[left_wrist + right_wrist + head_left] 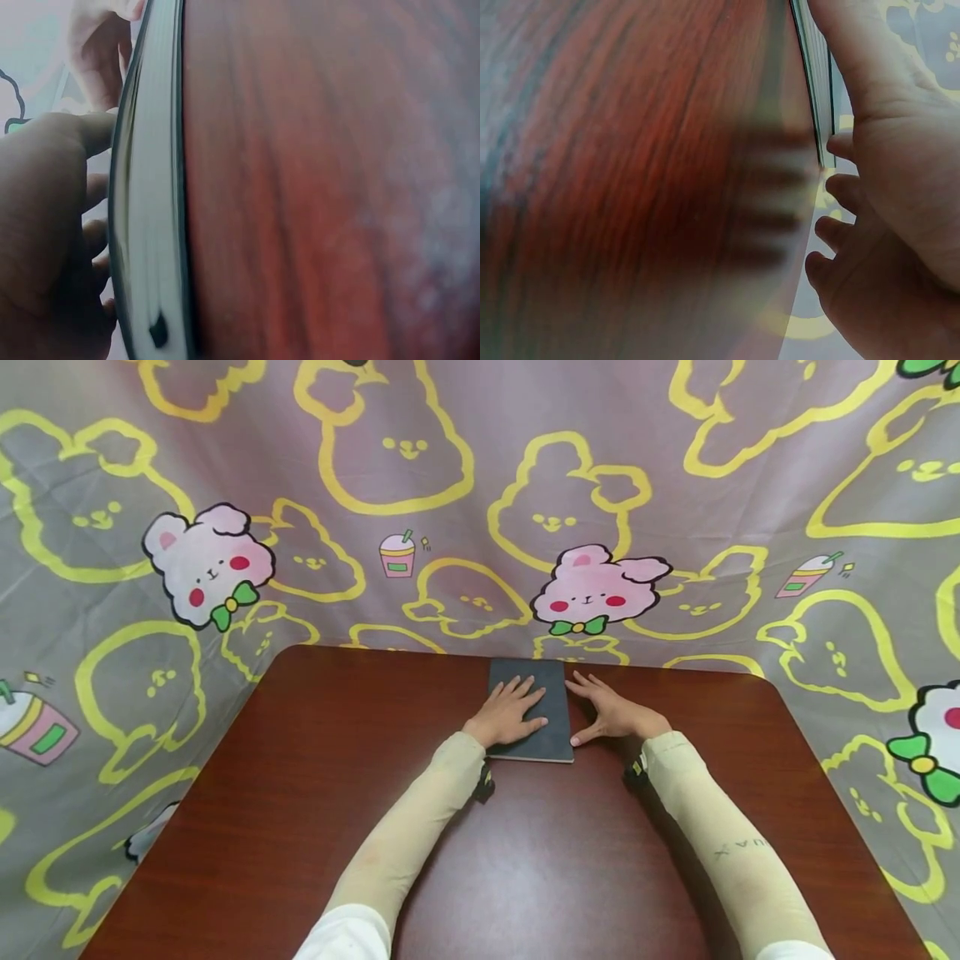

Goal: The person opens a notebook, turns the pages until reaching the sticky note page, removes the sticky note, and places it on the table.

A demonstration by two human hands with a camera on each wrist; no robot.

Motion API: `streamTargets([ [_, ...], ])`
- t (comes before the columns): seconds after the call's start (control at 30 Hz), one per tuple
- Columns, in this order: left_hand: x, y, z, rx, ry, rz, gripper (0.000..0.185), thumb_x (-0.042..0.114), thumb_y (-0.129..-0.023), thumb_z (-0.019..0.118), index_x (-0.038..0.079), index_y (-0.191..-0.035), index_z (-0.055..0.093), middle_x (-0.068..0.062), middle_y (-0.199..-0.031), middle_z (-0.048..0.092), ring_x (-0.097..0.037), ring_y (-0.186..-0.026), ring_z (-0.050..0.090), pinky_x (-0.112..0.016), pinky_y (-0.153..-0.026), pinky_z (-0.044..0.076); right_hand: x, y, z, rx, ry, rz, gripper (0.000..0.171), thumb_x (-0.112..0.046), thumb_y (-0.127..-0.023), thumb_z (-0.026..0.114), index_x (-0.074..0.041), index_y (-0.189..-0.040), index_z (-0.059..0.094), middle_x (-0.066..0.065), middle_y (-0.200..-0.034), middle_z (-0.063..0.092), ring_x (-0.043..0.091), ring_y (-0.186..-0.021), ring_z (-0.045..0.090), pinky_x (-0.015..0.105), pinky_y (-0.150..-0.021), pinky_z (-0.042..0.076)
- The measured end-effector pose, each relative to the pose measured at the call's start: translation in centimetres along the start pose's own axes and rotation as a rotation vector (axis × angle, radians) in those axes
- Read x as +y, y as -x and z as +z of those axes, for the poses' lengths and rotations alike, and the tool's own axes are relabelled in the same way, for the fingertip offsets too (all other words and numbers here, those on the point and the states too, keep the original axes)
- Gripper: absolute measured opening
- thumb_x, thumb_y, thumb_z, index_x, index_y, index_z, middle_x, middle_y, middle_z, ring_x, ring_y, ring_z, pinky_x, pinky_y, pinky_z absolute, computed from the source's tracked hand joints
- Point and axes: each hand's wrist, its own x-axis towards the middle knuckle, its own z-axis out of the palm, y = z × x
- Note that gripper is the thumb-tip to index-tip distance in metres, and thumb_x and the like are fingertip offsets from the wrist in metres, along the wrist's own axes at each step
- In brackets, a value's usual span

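1. A thin, dark grey rectangular notebook (534,710) with a matte cover lies closed and flat on the reddish-brown wooden surface (315,793), near its far edge and roughly at the middle of its width.
2. The left hand (510,714) rests palm down on the notebook's cover, its fingers (525,692) straight, spread and released, grasping nothing.
3. In the left wrist view the same hand (45,247) lies against the cover, and the stack of pale page edges (150,210) shows between the dark covers, sitting directly on the surface.
4. The right hand (611,714) sits just beside the notebook's right edge, its thumb touching the near right corner and its fingers (588,687) stretched out along that edge, loose rather than clenched.
5. The right wrist view shows that hand (889,195) close against the notebook's page edges (819,90).
6. Both forearms wear pale cream sleeves (720,843).
7. A grey cloth printed with yellow rabbit outlines and pink rabbits (592,589) hangs behind and around the surface.
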Motion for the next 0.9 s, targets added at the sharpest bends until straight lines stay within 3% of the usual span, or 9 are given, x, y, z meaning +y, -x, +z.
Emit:
streamTargets([
  [0.6, 1.2, 0.5, -1.2, -0.050, 0.035, -0.049, 0.064, 0.049, -0.106, 0.045, 0.022, -0.162, 0.029, -0.006, -0.171, 0.016, -0.031, -0.158, 0.010, -0.052, -0.127, 0.012, 0.2, 0.0, 0.4, 0.026, -0.027, -0.022, 0.119, -0.043, -0.072, 0.092, -0.002, -0.161, 0.024, 0.025, -0.169, 0.004, 0.051, -0.153, -0.004, 0.074, -0.116, 0.015],
  [0.9, 1.3, 0.5, -1.5, -0.041, 0.039, -0.044, 0.063, 0.047, -0.106, 0.046, 0.022, -0.162, 0.030, -0.005, -0.171, 0.016, -0.031, -0.158, 0.011, -0.052, -0.127, 0.015, 0.7, -0.1, 0.4, 0.051, -0.053, -0.041, 0.118, -0.040, -0.072, 0.093, -0.004, -0.161, 0.025, 0.023, -0.170, 0.004, 0.050, -0.154, -0.006, 0.073, -0.117, 0.015],
])
